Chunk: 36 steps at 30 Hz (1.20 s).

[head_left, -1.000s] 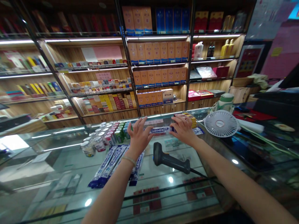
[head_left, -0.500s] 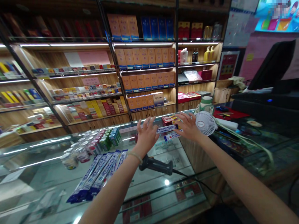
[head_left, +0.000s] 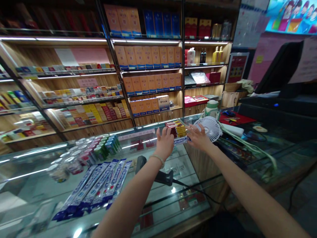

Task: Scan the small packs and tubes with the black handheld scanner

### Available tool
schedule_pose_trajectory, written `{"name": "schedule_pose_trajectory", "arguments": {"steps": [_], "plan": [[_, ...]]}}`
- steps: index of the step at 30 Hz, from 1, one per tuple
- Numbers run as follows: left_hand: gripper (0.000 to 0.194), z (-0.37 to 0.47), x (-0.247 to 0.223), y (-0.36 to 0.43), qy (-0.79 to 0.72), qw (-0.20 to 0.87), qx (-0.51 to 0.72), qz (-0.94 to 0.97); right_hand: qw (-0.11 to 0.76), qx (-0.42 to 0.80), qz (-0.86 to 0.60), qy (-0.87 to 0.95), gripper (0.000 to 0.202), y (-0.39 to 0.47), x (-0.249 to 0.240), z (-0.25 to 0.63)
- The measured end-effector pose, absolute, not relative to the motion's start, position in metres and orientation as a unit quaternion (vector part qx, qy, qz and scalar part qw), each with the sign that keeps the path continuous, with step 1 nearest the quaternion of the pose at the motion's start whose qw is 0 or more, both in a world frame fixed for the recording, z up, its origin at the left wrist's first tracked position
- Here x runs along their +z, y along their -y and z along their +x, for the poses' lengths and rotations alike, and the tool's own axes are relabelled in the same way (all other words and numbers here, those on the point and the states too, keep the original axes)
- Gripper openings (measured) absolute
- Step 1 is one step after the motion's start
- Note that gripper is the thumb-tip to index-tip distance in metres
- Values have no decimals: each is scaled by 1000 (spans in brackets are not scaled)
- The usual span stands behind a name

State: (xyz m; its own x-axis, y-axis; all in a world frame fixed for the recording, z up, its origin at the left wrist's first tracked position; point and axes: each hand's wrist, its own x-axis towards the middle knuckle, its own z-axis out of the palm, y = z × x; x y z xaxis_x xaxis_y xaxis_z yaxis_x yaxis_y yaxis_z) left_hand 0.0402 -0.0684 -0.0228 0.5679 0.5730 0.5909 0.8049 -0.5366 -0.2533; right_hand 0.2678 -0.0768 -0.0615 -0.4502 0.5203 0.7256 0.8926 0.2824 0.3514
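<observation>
My left hand is over the glass counter, its fingers apart and bent a little. My right hand is opposite, fingers spread, in front of a white fan. Between them lies a blue-and-white packet; its ends are near both hands, and I cannot tell whether the fingers touch it. Just behind are stacked small red packs and yellow packs. Below my left wrist lies a dark handheld scanner, partly hidden by the forearm.
Several long blue-and-white packets lie fanned out at the left. Behind them stand rows of small cans and cylinders. A green-and-white bottle and a dark monitor stand at the right. Stocked shelves line the back.
The view has shifted, so the counter items appear further left. My left hand has moved right relative to the scanner, and the hands are closer together. Of two packets between them, one now shows.
</observation>
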Motion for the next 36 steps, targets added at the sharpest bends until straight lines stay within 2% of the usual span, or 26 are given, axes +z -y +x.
{"name": "schedule_pose_trajectory", "arguments": {"steps": [16,36], "plan": [[21,47,-41,59,425,238,-186,-854,214,-396,-492,745,19,75,-76,264],[30,46,-37,56,467,215,-120,-849,187,-386,-524,736,17,67,-87,265]]}}
